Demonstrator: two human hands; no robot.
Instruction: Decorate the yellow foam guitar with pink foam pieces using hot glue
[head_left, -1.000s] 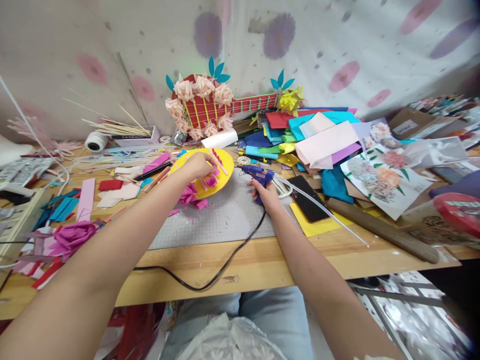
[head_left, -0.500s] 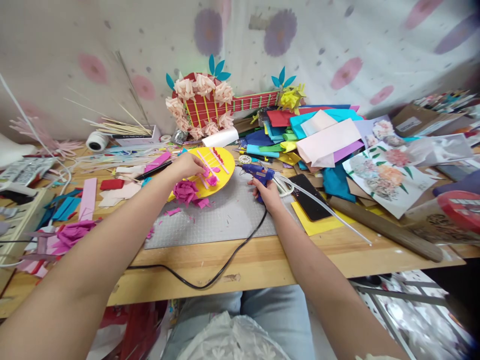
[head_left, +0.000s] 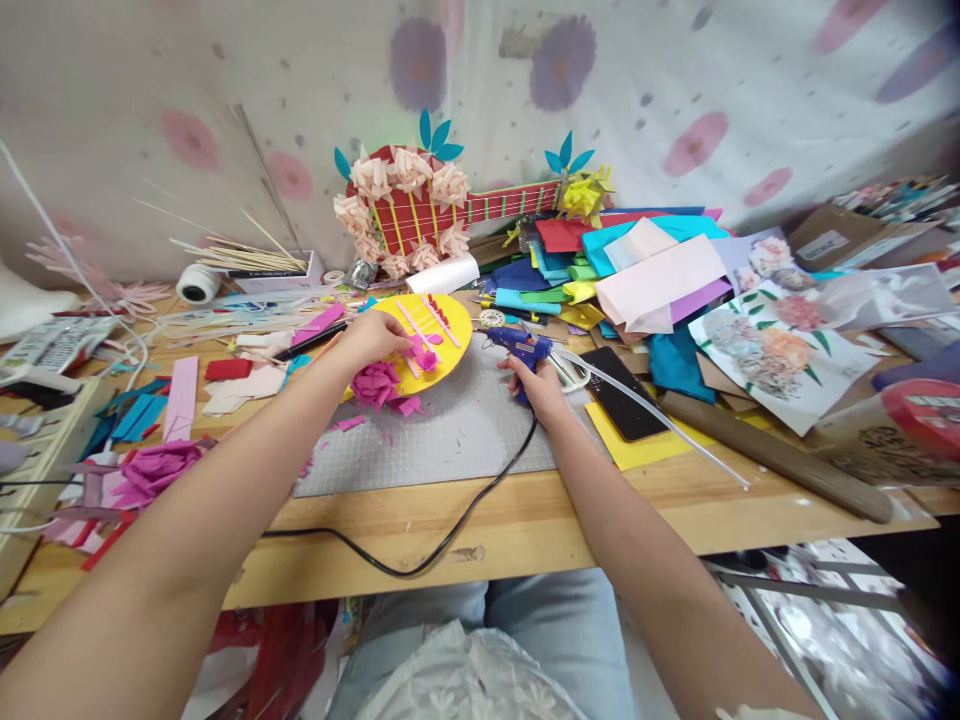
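Note:
A yellow rounded board (head_left: 450, 345) with pink strips and thin lines lies on the grey cutting mat (head_left: 450, 440). My left hand (head_left: 381, 338) is over its left part, fingertips pinched at a magenta paper piece (head_left: 424, 352) on the board. Just below that hand sits a crumpled magenta paper flower (head_left: 375, 384). In my right hand (head_left: 540, 385) is a blue glue gun (head_left: 519, 344), its nozzle pointing left toward the board. A long clear glue stick (head_left: 660, 415) trails from the gun's back, and a black cord (head_left: 457, 540) runs from its handle.
Behind the board leans a red paper guitar (head_left: 405, 215) edged with pale roses. Coloured paper sheets (head_left: 660, 270) are piled at the back right. A black phone (head_left: 626, 395) lies on yellow paper, beside a brown roll (head_left: 780, 455). Another magenta flower (head_left: 161, 470) is at left.
The view has shifted very slightly. Both hands stay in nearly the same places, the left at the magenta paper and the right around the glue gun.

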